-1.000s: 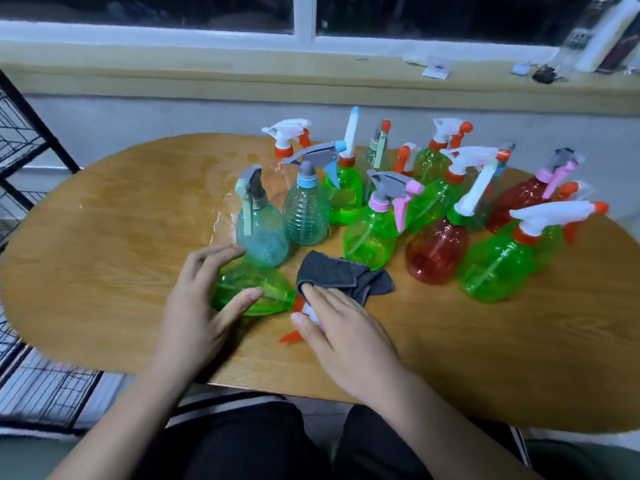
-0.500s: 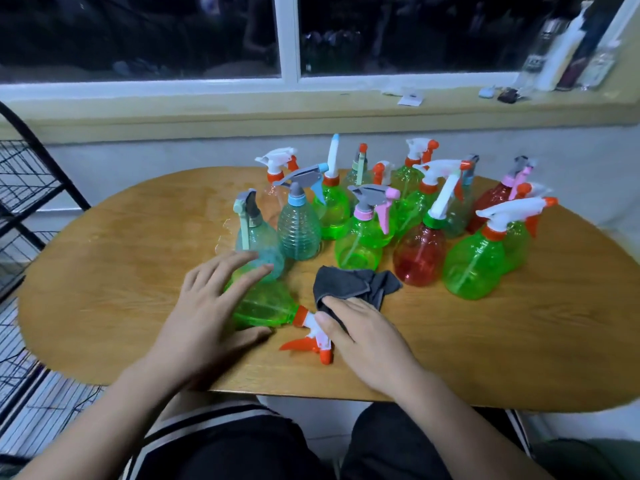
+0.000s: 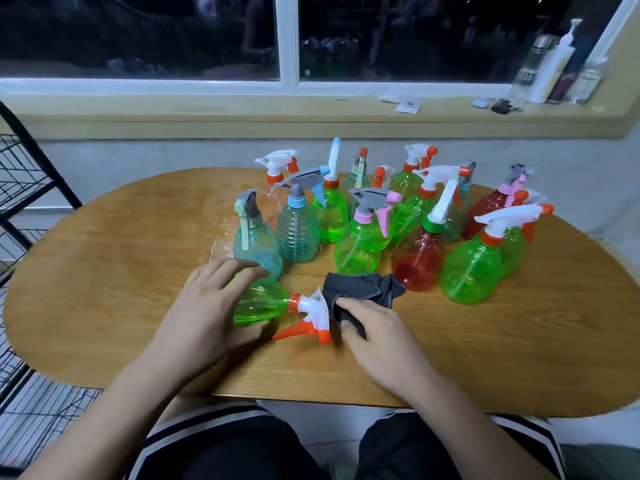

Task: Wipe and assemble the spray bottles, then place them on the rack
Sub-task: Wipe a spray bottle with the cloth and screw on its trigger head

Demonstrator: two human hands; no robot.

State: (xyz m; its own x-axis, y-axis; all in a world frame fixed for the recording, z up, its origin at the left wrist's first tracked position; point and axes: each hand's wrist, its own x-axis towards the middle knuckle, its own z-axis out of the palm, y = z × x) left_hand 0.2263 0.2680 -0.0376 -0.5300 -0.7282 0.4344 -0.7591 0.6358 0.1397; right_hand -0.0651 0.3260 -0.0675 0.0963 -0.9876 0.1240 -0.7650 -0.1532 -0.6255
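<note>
A green spray bottle (image 3: 266, 303) lies on its side near the front of the wooden table (image 3: 121, 271), its white head with orange trigger (image 3: 311, 320) pointing right. My left hand (image 3: 207, 317) holds the bottle's body, fingers over the top and thumb under it. Just right of the spray head lies a dark grey cloth (image 3: 367, 289). My right hand (image 3: 377, 334) pinches the cloth's near edge with curled fingers.
Several upright spray bottles in green, red and teal (image 3: 360, 244) crowd the table's middle and back right. A black wire rack (image 3: 24, 174) stands at the left. Small items and bottles sit on the window sill (image 3: 554, 81).
My right hand slid right off the spray head and took hold of the cloth. My left hand closed further over the lying bottle. The view tilted up.
</note>
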